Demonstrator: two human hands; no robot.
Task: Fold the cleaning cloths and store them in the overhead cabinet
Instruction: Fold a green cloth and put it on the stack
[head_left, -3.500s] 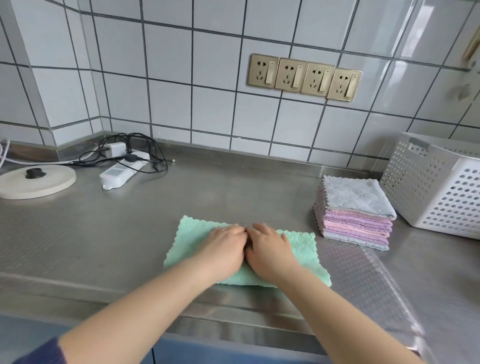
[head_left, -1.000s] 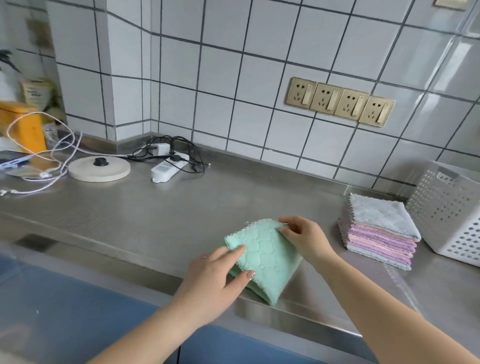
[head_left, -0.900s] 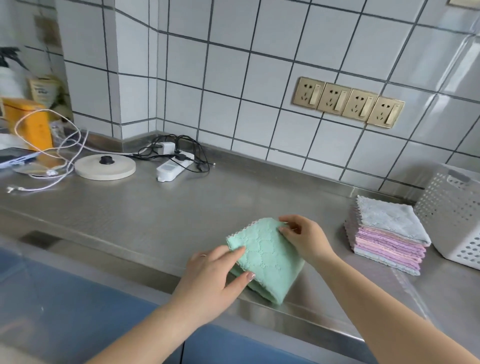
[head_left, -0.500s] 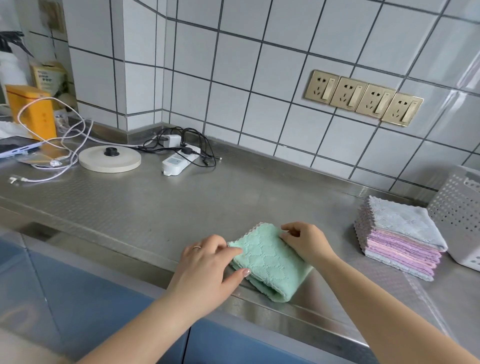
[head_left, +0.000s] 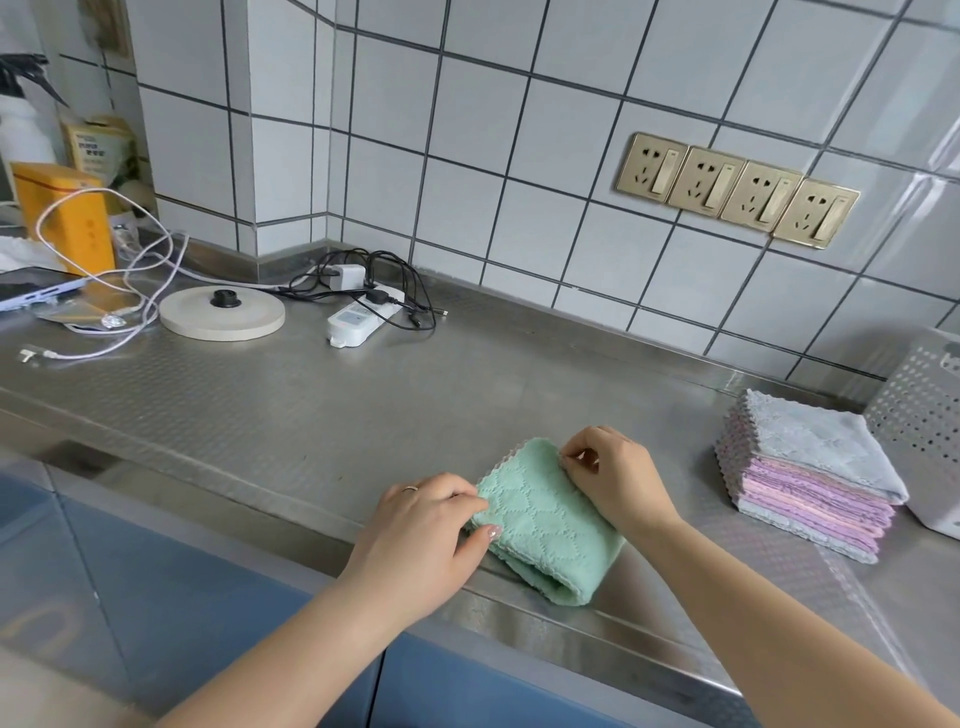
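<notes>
A green cleaning cloth, folded into a small square, lies on the steel counter near its front edge. My left hand holds the cloth's left edge, thumb on top. My right hand pinches the far right corner with curled fingers. A stack of folded cloths, grey on top and pink and purple below, sits to the right. No overhead cabinet is in view.
A white perforated basket stands at the far right beside the stack. A power strip with black cables, a round kettle base, white cable and an orange box sit at the back left. Wall sockets are on the tiles.
The cloth went from a long strip under both flat hands to a small folded square. In the last second it was lowered onto the counter, both hands staying on its edges.
</notes>
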